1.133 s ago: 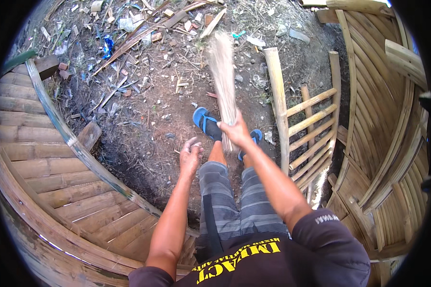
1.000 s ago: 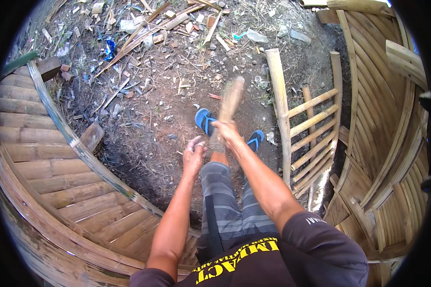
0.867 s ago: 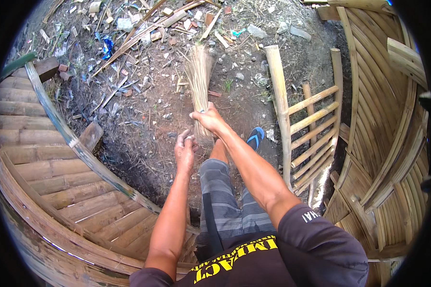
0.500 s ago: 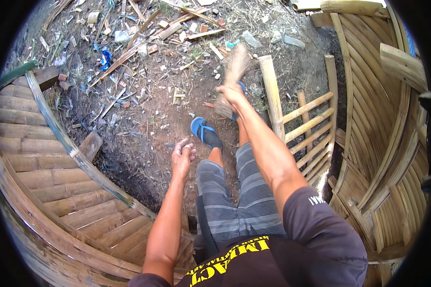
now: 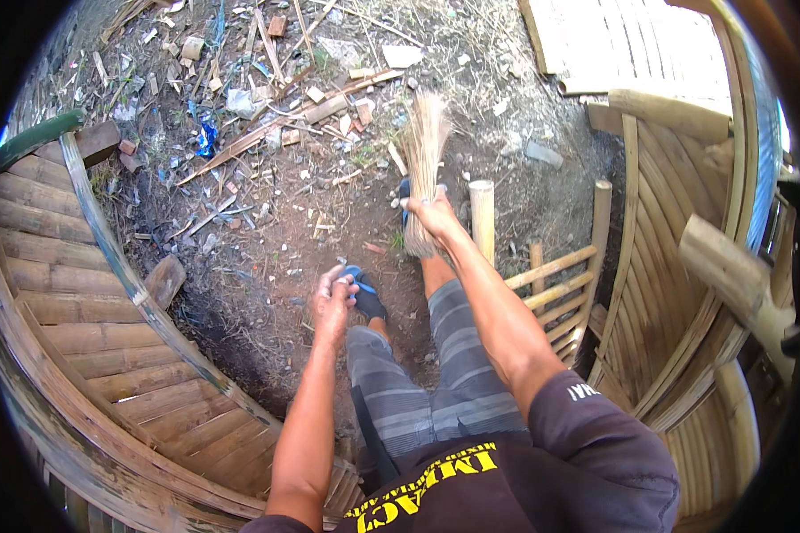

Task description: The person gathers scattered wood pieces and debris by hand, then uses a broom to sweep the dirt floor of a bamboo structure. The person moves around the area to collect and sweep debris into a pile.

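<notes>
My right hand [image 5: 432,218] is wrapped round a hand broom [image 5: 427,133] of thin, straw-coloured sticks. The broom points away from me, its bristles fanned at the far end and its bound end below my grip. It hangs over my right foot and hides most of that sandal. My left hand [image 5: 332,300] hovers to the left with nothing in it, fingers loosely bent and a little apart. Just beyond it is my left foot in a blue and black sandal [image 5: 364,289], standing on bare soil.
Bamboo slats [image 5: 89,306] with a curved rail run along the left. To the right stand a small bamboo ladder-like frame [image 5: 556,289] and a woven bamboo panel [image 5: 671,258]. Wood scraps [image 5: 324,108], stones and a blue wrapper [image 5: 206,138] litter the ground ahead.
The broom, blurred before, is now sharp and has moved slightly left and nearer with my right hand. The view has shifted, showing more ground ahead. My left hand stays free.
</notes>
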Motion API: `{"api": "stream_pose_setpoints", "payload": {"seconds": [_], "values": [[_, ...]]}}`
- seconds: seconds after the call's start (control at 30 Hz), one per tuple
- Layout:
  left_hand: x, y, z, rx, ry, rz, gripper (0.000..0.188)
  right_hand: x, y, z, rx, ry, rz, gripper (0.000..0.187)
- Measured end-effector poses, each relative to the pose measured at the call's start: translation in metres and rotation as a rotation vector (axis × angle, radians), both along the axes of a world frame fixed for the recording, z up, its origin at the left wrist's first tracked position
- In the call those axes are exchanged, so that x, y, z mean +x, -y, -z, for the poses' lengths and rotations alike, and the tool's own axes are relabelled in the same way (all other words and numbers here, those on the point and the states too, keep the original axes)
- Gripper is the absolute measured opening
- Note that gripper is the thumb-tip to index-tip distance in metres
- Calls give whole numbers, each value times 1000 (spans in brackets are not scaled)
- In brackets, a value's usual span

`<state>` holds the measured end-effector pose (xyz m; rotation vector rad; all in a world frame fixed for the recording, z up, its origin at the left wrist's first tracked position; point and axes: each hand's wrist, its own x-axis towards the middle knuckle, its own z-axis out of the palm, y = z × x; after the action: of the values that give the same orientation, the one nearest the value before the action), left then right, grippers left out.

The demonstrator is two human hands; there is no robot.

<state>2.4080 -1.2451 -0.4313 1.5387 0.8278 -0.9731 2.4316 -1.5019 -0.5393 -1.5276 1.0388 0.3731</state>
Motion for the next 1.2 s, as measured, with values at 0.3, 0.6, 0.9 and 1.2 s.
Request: {"api": "stream_pose_setpoints", "payload": {"seconds": [0.3, 0.6, 0.9, 1.2], "values": [[36, 79, 0, 4, -98, -55, 44, 41, -41, -6, 493, -399, 98, 53], [36, 53, 6, 71, -143, -256, 42, 39, -11, -57, 303, 122, -351, 74], [23, 73, -1, 58, -90, -173, 39, 131, -39, -31, 507, -47, -228, 55], [41, 70, -15, 55, -119, -165, 42, 120, 39, -21, -74, -408, 217, 46]]}}
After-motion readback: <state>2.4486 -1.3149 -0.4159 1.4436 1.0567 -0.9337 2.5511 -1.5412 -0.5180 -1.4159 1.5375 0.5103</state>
